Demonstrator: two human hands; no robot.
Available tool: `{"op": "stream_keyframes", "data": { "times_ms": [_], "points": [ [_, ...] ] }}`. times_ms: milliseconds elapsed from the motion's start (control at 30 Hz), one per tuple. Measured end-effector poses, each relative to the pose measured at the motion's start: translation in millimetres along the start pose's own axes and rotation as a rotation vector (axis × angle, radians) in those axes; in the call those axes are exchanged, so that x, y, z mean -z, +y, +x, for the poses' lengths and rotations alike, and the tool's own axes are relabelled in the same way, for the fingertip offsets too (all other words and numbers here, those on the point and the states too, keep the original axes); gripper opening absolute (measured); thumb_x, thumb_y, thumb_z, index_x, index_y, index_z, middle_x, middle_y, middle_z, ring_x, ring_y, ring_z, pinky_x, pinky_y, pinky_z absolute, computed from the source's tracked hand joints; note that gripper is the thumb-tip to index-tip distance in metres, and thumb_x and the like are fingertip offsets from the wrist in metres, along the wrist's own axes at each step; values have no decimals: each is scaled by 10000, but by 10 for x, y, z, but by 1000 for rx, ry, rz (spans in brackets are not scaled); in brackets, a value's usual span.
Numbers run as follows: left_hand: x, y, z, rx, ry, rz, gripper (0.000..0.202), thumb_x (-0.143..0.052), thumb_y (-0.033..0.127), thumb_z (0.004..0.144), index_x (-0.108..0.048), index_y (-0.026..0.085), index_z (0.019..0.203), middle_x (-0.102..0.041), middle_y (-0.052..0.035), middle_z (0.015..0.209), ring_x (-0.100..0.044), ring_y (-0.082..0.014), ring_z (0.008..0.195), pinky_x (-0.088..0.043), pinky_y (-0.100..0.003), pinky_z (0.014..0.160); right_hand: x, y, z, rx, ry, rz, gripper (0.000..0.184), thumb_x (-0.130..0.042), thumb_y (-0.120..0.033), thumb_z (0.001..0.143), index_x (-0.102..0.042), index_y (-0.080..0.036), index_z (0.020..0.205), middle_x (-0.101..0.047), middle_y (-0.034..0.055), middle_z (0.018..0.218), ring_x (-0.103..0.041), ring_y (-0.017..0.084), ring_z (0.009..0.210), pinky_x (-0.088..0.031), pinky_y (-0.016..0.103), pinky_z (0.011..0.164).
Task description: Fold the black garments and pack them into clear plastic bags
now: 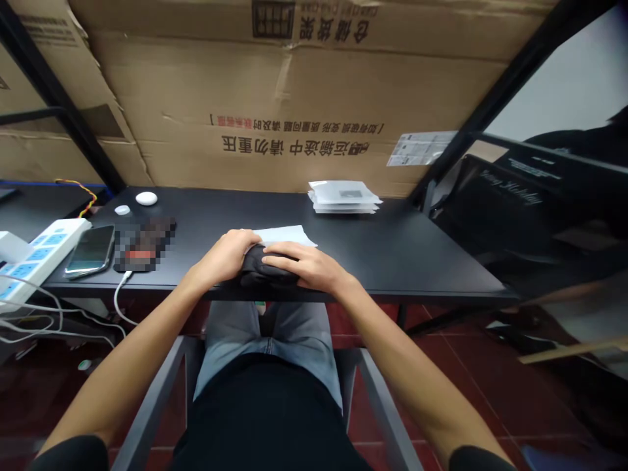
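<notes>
Both of my hands rest on a small bundle of dark cloth (267, 271) at the near edge of the black table (402, 255). My left hand (226, 255) grips the bundle's left end with curled fingers. My right hand (301, 265) lies over its top and right side, fingers pressed down on the cloth. A white plastic sleeve or sheet (284, 235) lies flat on the table just behind the bundle, partly under my fingers.
A stack of white flat packets (343, 196) sits at the table's back. On the left are a phone (91, 250), a blurred dark item, two small white objects (146, 198) and a white power strip (42, 252) with cables. Cardboard boxes (304, 104) wall the back. Black boxes stand at right.
</notes>
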State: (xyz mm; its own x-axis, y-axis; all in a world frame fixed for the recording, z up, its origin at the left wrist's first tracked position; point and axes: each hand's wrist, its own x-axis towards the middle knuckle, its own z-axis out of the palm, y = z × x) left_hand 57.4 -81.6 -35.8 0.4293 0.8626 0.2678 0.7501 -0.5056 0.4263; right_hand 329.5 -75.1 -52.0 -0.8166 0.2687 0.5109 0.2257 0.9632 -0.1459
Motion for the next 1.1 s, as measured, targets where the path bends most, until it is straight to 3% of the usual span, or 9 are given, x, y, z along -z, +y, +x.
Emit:
{"op": "stream_keyframes", "data": {
  "times_ms": [100, 200, 367, 500, 633, 700, 800, 933, 1100],
  "points": [
    [27, -62, 9, -25, 33, 35, 286, -557, 325, 1067, -815, 209, 1029, -794, -103, 1000, -728, -265, 947, -556, -356, 886, 57, 49, 28, -83, -171, -171, 636, -448, -13, 1019, -639, -254, 1576, -662, 92, 1628, -620, 234, 1509, -571, 409, 1200],
    [29, -73, 1, -28, 53, 46, 259, -556, 305, 1073, -799, 217, 1088, -788, -98, 1064, -726, -270, 1004, -557, -381, 945, 104, 12, 97, -206, -283, -306, 609, -448, -24, 1052, -626, -273, 1578, -667, 89, 1619, -637, 245, 1483, -607, 393, 1132],
    [-12, 143, -61, 114, 120, 229, 257, -636, 203, 993, -741, 236, 1225, -751, -119, 1242, -688, -320, 1192, -568, -406, 931, 125, -117, 253, -432, -303, -432, 529, -429, -100, 1113, -581, -280, 1586, -695, 136, 1544, -695, 292, 1359, -669, 374, 919],
    [-49, 386, -75, 237, 206, 307, 160, -620, 225, 1008, -697, 247, 1147, -742, -106, 1164, -711, -324, 1118, -543, -390, 784, 66, -141, 413, -613, -312, -537, 503, -428, -166, 1136, -547, -305, 1605, -702, 167, 1501, -731, 321, 1274, -670, 381, 851],
    [-111, 454, -35, 191, 249, 230, 81, -628, 250, 1016, -678, 252, 1080, -747, -78, 1108, -733, -283, 1045, -534, -368, 810, -68, -64, 561, -789, -383, -603, 481, -366, -134, 1122, -602, -192, 1536, -760, 242, 1350, -789, 355, 1130, -671, 461, 871],
    [-150, 404, -18, 160, 263, 168, 68, -635, 247, 1009, -683, 252, 1057, -747, -73, 1102, -737, -265, 1037, -542, -357, 838, -130, -20, 586, -807, -395, -597, 464, -379, -122, 1109, -618, -121, 1507, -765, 277, 1324, -790, 375, 1134, -660, 482, 910],
    [-179, 267, -34, 166, 280, 52, 54, -689, 273, 976, -696, 243, 1020, -745, -60, 1044, -743, -235, 955, -559, -345, 855, -156, 25, 529, -654, -369, -534, 453, -493, -177, 1098, -595, -33, 1515, -727, 313, 1408, -732, 404, 1277, -610, 509, 1048],
    [-113, 58, -148, 310, 262, -190, 382, -875, 475, 844, -701, 230, 1081, -776, -39, 1020, -748, -197, 769, -601, -338, 785, -100, 78, 305, -296, -273, -459, 480, -568, -282, 1112, -602, -30, 1519, -702, 288, 1475, -679, 387, 1343, -538, 530, 1153],
    [-42, -138, -270, 534, 20, -520, 581, -749, 773, 893, -755, 195, 947, -787, -68, 809, -737, -197, 628, -617, -311, 627, -139, 126, 48, 94, -103, -535, 299, -479, -153, 1152, -768, -163, 1225, -793, 152, 1287, -682, 286, 1195, -537, 446, 1016]
  ]
}}
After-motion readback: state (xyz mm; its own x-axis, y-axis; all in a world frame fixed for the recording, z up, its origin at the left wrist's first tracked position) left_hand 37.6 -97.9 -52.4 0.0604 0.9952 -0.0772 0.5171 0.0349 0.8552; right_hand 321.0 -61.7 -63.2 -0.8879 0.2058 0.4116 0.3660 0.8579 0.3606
